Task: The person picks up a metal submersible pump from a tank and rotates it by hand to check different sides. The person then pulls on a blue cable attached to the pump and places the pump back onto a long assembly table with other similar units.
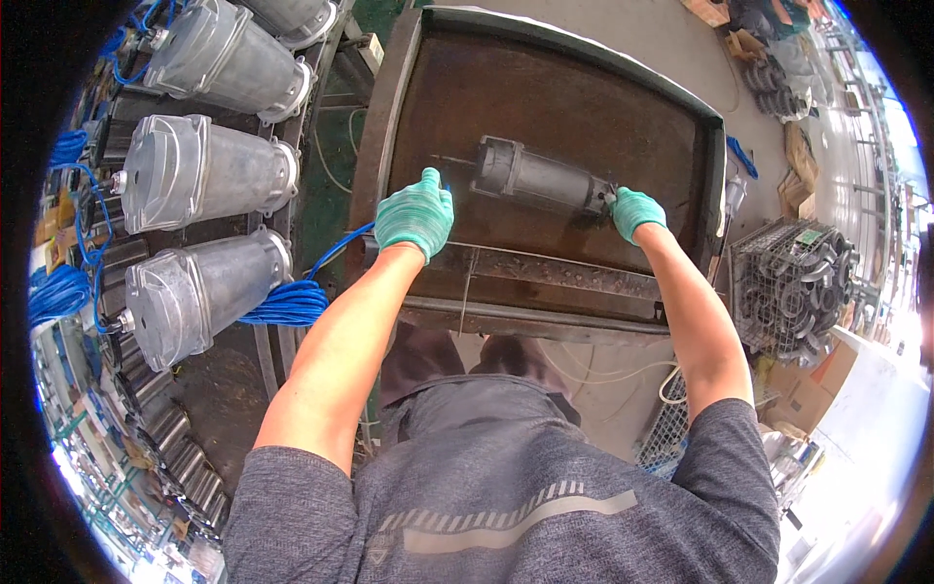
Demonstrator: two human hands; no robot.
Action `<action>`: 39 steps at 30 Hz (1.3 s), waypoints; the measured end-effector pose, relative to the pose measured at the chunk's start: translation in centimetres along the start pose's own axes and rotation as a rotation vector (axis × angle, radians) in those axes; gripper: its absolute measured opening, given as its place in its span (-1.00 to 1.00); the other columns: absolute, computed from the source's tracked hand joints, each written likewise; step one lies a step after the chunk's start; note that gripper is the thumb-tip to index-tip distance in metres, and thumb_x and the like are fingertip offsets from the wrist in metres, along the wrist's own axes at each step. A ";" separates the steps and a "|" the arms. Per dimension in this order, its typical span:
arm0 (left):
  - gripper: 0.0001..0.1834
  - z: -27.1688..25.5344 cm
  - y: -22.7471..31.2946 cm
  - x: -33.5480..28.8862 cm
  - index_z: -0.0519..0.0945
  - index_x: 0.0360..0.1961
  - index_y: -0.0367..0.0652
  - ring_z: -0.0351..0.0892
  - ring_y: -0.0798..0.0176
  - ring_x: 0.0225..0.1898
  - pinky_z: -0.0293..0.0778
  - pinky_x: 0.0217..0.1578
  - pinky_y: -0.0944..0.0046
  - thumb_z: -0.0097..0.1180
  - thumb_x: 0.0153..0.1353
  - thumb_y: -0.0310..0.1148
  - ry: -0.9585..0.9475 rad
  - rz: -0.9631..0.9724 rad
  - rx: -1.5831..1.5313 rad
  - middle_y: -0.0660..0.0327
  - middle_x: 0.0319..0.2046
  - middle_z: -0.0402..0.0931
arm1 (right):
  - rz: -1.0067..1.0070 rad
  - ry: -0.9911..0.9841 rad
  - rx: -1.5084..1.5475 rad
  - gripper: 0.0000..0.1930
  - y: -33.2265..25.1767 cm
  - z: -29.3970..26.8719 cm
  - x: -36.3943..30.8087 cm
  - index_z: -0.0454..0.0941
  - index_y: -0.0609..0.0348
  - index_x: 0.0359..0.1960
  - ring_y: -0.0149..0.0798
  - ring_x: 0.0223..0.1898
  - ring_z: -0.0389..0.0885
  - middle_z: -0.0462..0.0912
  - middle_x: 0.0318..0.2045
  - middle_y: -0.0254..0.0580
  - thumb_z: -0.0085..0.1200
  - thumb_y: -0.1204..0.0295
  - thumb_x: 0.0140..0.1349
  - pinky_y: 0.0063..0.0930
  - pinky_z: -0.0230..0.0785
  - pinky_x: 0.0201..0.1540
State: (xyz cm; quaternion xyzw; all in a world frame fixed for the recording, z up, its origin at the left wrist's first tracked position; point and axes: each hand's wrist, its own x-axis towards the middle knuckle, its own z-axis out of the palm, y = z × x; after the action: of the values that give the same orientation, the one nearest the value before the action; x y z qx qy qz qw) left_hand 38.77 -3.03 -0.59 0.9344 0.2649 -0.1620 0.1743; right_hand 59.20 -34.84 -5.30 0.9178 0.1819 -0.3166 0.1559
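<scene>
The left hand (416,216) is curled round the blue cable (339,247); the right hand (637,209) meets one end of the grey cylinder (550,181) — whether clasping it, I cannot tell. The cylinder lies sideways within the brown tray (564,88) — silver housings (209,175) line the left.

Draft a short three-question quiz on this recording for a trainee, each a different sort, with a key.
1. True or false: the dark grey metal cylinder lies inside the brown rectangular metal tray.
2. Which hand, in its green fabric glove, is right up against one end of the cylinder?
3. What is lined up to the left of the tray?
a) white ceramic plates
b) tapered silver-grey metal housings
c) red plastic buckets

Key:
1. True.
2. The right hand; a gap shows between the left hand and the cylinder.
3. b
</scene>
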 end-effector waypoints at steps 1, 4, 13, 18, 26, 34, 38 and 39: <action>-0.67 0.0 -0.1 0.0 0.55 0.02 -0.13 0.74 -0.19 -0.19 0.59 -0.12 -0.17 -0.06 0.41 -0.16 -0.003 -0.002 -0.001 -0.08 -0.29 0.73 | -0.007 -0.002 -0.012 -0.73 0.1 0.3 0.1 0.64 0.15 0.03 0.15 0.02 0.71 0.73 -0.01 0.10 0.00 0.34 0.42 -0.06 0.58 0.03; -0.67 0.1 -0.2 0.0 0.54 0.01 -0.12 0.74 -0.18 -0.18 0.59 -0.10 -0.17 -0.06 0.41 -0.16 -0.006 -0.005 -0.008 -0.06 -0.27 0.74 | 0.019 0.015 0.027 -0.73 0.0 0.6 0.5 0.66 0.17 -0.02 0.16 -0.01 0.72 0.74 -0.04 0.13 0.01 0.31 0.44 -0.06 0.58 0.00; -0.74 0.3 -0.6 0.0 0.54 -0.02 -0.09 0.74 -0.16 -0.21 0.58 -0.15 -0.15 -0.06 0.44 -0.20 -0.006 0.004 -0.054 -0.03 -0.29 0.73 | 0.037 0.034 0.041 -0.78 -0.7 0.5 0.8 0.72 0.19 -0.09 0.17 -0.05 0.73 0.75 -0.10 0.16 0.08 0.40 0.37 -0.08 0.58 -0.05; -0.75 -0.1 -0.3 -0.1 0.54 -0.03 -0.10 0.75 -0.11 -0.23 0.59 -0.17 -0.12 -0.04 0.45 -0.21 -0.006 0.018 -0.046 0.00 -0.31 0.74 | 0.014 0.015 -0.005 -0.78 0.1 1.3 1.7 0.73 0.19 -0.08 0.15 -0.01 0.73 0.75 -0.05 0.16 0.12 0.44 0.30 -0.10 0.58 -0.02; -0.75 0.3 -0.6 0.0 0.55 -0.03 -0.11 0.75 -0.14 -0.23 0.59 -0.18 -0.14 -0.03 0.43 -0.22 0.012 0.016 -0.047 -0.03 -0.31 0.73 | 0.005 0.049 0.019 -0.81 -0.3 0.9 1.1 0.76 0.21 -0.19 0.16 -0.08 0.75 0.76 -0.14 0.17 0.15 0.48 0.24 -0.11 0.59 -0.08; -0.73 0.4 -0.5 0.1 0.55 -0.02 -0.10 0.74 -0.16 -0.23 0.58 -0.17 -0.16 -0.06 0.43 -0.21 0.007 0.013 -0.043 -0.06 -0.32 0.73 | 0.006 0.017 0.004 -0.59 0.2 1.3 1.2 0.68 0.13 -0.10 0.21 0.02 0.67 0.72 -0.08 0.16 -0.09 0.08 0.51 0.00 0.52 0.05; -0.72 0.3 -0.5 0.0 0.55 -0.01 -0.11 0.73 -0.18 -0.23 0.57 -0.16 -0.17 -0.08 0.43 -0.21 0.013 0.016 -0.038 -0.06 -0.32 0.72 | 0.002 0.018 0.004 -0.62 0.2 1.2 1.1 0.69 0.12 -0.11 0.21 0.01 0.68 0.73 -0.09 0.16 -0.06 0.11 0.49 -0.01 0.53 0.06; -0.72 0.3 -0.5 0.0 0.55 -0.01 -0.11 0.73 -0.18 -0.23 0.57 -0.16 -0.18 -0.08 0.42 -0.21 0.013 0.013 -0.040 -0.07 -0.32 0.72 | -0.003 0.024 0.003 -0.63 0.1 1.3 1.0 0.69 0.12 -0.12 0.22 0.01 0.68 0.73 -0.10 0.16 -0.06 0.11 0.48 -0.01 0.53 0.06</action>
State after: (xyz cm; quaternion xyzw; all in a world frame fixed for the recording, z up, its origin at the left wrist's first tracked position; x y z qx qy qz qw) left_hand 38.42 -2.75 -1.00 0.9335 0.2634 -0.1495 0.1922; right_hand 59.37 -35.22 -6.88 0.9216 0.1845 -0.3059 0.1519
